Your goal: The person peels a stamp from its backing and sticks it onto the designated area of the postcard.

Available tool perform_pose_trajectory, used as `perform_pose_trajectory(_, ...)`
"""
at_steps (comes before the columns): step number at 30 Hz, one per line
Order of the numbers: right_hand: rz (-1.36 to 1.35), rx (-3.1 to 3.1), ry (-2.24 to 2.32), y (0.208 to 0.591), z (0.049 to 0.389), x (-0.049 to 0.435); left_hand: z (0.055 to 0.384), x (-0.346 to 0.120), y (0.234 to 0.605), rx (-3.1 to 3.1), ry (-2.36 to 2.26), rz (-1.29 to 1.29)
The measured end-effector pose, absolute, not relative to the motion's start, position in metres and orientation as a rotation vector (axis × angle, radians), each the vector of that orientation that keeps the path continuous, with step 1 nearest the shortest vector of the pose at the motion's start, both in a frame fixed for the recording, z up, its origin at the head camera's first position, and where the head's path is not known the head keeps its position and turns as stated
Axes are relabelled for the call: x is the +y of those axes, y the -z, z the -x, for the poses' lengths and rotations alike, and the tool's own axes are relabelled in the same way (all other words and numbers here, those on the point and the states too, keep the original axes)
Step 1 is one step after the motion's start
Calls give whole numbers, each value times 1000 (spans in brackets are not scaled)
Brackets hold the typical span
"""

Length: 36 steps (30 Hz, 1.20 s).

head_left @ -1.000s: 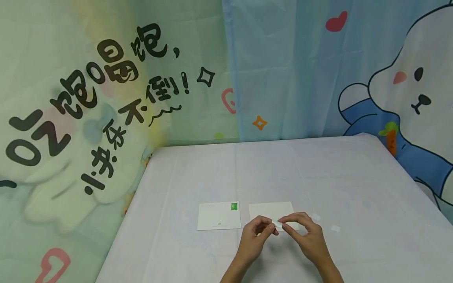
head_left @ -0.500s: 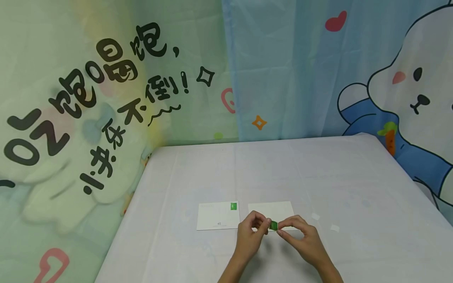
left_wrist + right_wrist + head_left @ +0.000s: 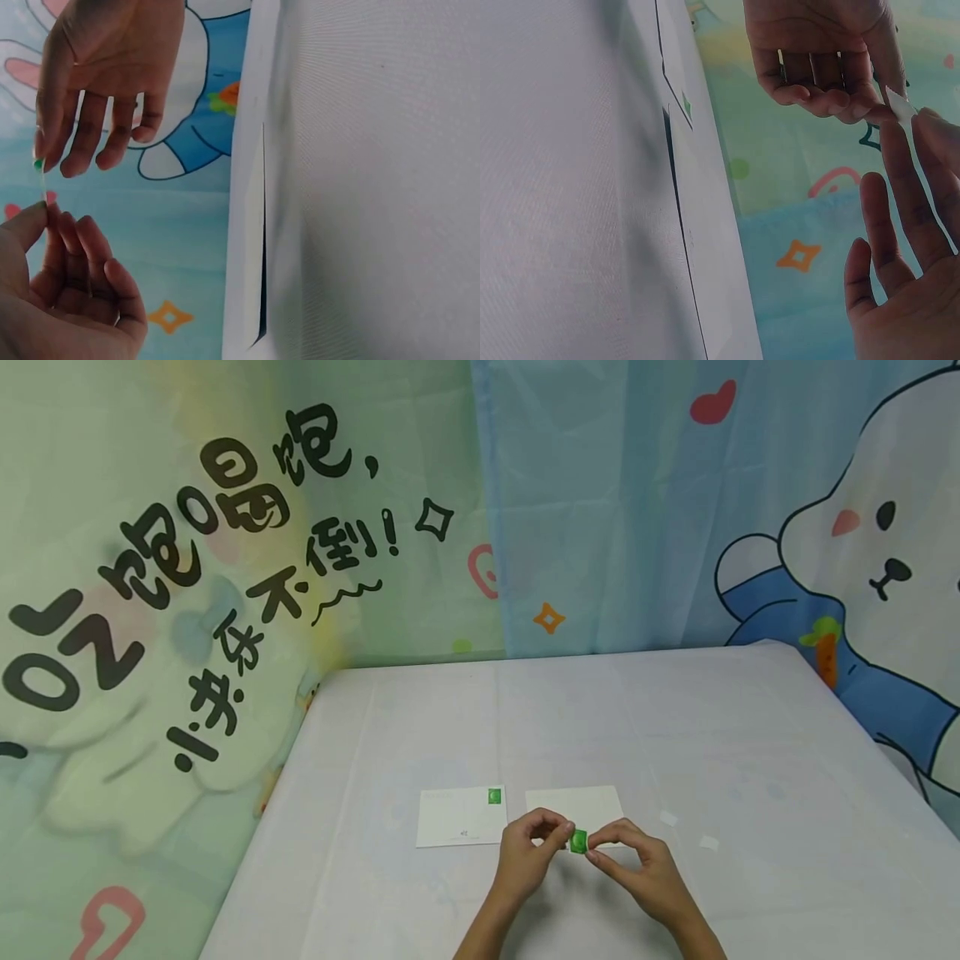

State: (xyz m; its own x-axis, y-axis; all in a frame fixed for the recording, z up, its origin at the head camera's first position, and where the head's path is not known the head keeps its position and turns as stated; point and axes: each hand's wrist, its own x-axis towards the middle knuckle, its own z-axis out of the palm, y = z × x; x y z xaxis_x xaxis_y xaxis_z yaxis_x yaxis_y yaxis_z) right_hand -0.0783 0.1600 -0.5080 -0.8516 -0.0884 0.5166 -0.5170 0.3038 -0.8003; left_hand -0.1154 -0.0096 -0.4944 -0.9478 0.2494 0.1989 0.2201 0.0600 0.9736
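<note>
A small green stamp (image 3: 578,842) is held up by its edges between both hands, its green face toward the head view. My left hand (image 3: 527,853) pinches one side between thumb and forefinger, and my right hand (image 3: 637,864) pinches the opposite side the same way. In the right wrist view the stamp (image 3: 901,105) shows its white back and a toothed edge. Just behind the hands lies a blank white card (image 3: 573,806), its near edge partly covered by them. To its left is a second white card (image 3: 459,822) with a green stamp (image 3: 494,796) at its top right corner.
Two small white paper squares, one nearer the cards (image 3: 668,818) and another paper square (image 3: 708,842) farther right, lie on the white-covered table (image 3: 420,727). A printed curtain (image 3: 570,510) hangs behind the table's far edge.
The stamp has turned from its white back to its green face in the head view. Both hands have shifted slightly left, still holding it between them.
</note>
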Motion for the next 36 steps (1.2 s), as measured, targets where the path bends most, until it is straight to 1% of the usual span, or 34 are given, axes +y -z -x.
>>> perform_pose_trajectory(5,-532,-2202,-1574,507,78,160,111,-13,479,2261,-2077,-541)
perform_pose_trajectory(18,-470,-2188,-1624,503,79,160,119,-14,482,2333,-2047,-621)
perform_pose_trajectory(24,-255,-2228,-1528,509,89,163,144,-5,504,2460,-2002,-703)
perform_pose_trajectory(30,35,-2276,-1409,509,98,169,165,9,510,2526,-1952,-786)
perform_pose_trajectory(36,297,-2290,-1373,511,108,176,182,30,516,2585,-1893,-730)
